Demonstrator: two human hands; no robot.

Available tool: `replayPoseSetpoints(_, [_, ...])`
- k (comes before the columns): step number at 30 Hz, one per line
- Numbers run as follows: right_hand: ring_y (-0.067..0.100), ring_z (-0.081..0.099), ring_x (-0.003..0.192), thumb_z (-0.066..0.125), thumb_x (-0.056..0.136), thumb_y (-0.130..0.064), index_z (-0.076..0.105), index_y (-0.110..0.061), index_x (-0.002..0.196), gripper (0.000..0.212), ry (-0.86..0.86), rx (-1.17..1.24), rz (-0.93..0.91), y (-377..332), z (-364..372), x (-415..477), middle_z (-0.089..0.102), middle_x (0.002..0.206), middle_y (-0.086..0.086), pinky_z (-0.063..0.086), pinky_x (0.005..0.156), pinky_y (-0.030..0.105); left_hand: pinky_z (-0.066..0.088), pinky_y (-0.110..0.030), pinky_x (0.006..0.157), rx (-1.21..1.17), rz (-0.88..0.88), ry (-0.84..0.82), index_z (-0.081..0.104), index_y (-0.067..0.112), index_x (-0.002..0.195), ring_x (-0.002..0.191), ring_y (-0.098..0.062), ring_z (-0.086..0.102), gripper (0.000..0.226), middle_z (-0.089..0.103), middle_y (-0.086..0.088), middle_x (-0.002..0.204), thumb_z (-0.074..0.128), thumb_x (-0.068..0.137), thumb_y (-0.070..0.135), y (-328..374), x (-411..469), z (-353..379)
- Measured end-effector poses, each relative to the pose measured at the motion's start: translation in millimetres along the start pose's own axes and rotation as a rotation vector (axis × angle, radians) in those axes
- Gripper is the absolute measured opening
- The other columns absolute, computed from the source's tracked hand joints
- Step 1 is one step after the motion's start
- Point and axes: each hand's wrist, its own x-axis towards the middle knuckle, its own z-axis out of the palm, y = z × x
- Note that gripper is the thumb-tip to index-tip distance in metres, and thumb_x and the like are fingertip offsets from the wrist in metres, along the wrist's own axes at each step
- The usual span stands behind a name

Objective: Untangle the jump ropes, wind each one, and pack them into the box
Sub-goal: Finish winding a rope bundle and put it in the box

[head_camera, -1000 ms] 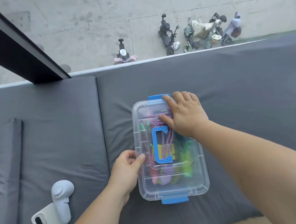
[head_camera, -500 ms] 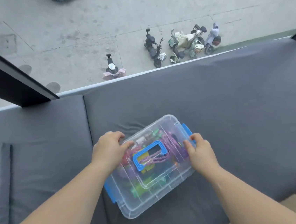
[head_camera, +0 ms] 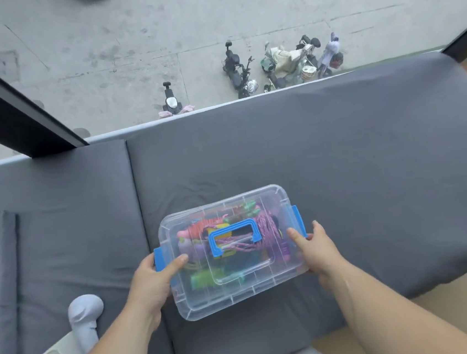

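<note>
Grey cushion (head_camera: 369, 162), lidded box (head_camera: 239, 300) of jump ropes (head_camera: 268, 230) on it.
Left hand (head_camera: 151, 283) and right hand (head_camera: 318, 251) grip its ends; work both latches (head_camera: 158, 259) together, box flat.

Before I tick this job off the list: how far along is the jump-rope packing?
Done: the jump ropes lie inside the clear box, its lid on. In hand: the left hand and right hand grip the box's ends at the blue latches. Left: perhaps snapping those latches; I cannot tell whether they are closed.
</note>
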Motion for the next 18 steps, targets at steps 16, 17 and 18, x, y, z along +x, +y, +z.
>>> replayPoseSetpoints(16, [0.014, 0.065, 0.088, 0.072, 0.091, -0.034, 0.048, -0.025, 0.119, 0.038, -0.008, 0.028, -0.127, 4, 18, -3, 0.065, 0.109, -0.001, 0.048, 0.066, 0.029, 0.047, -0.031, 0.069, 0.187, 0.098, 0.300, 0.058, 0.021, 0.096, 0.081, -0.018, 0.064, 0.029, 0.066, -0.001, 0.093, 0.082, 0.084, 0.029, 4, 6, 10])
replayPoseSetpoints(17, [0.014, 0.065, 0.088, 0.072, 0.090, -0.034, 0.048, -0.024, 0.116, 0.036, 0.014, 0.004, -0.145, 3, 19, -1, 0.065, 0.108, 0.000, 0.048, 0.067, 0.030, 0.047, -0.033, 0.069, 0.213, 0.096, 0.332, 0.057, 0.020, 0.097, 0.083, -0.020, 0.064, 0.028, 0.065, 0.000, 0.093, 0.081, 0.085, 0.031, 4, 4, 15])
replayPoseSetpoints(18, [0.014, 0.065, 0.089, 0.072, 0.090, -0.034, 0.049, -0.024, 0.115, 0.035, 0.024, -0.012, -0.154, 2, 19, 1, 0.065, 0.108, -0.002, 0.050, 0.070, 0.031, 0.045, -0.033, 0.069, 0.244, 0.094, 0.366, 0.057, 0.019, 0.096, 0.083, -0.021, 0.063, 0.028, 0.064, 0.001, 0.091, 0.079, 0.086, 0.032, 5, 2, 20])
